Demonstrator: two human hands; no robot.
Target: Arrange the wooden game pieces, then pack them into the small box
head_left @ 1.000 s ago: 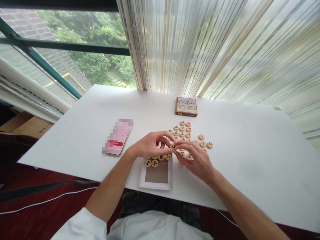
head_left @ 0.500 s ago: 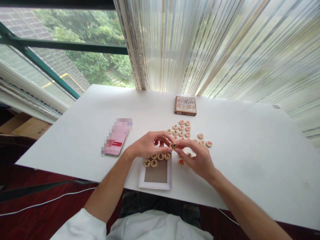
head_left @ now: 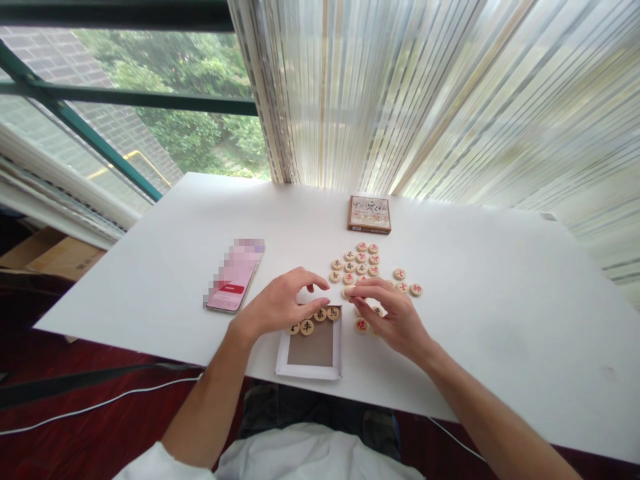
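My right hand (head_left: 387,308) pinches a round wooden Chinese chess piece (head_left: 347,292) at its fingertips, over the table. Thumb and fingers spread apart, my left hand (head_left: 285,300) holds nothing and hovers over the far left part of a shallow white box tray (head_left: 309,371). Inside the tray, pieces with black characters, such as one chess piece (head_left: 307,327), lie along the far side. Loose black and red pieces (head_left: 361,269) lie in a group beyond my hands. A red-marked piece (head_left: 361,325) sits between the tray and my right hand, which partly hides others.
A flat printed chess box (head_left: 369,214) lies at the back of the white table (head_left: 480,320). To the left is a phone (head_left: 235,277) with a pink screen. More red pieces (head_left: 416,289) lie right of the group. A string curtain (head_left: 340,100) hangs behind the table.
My left hand has let go of the piece that both hands held and moved slightly left, its fingers opening. The piece stays in my right hand and is turned, its character no longer visible.
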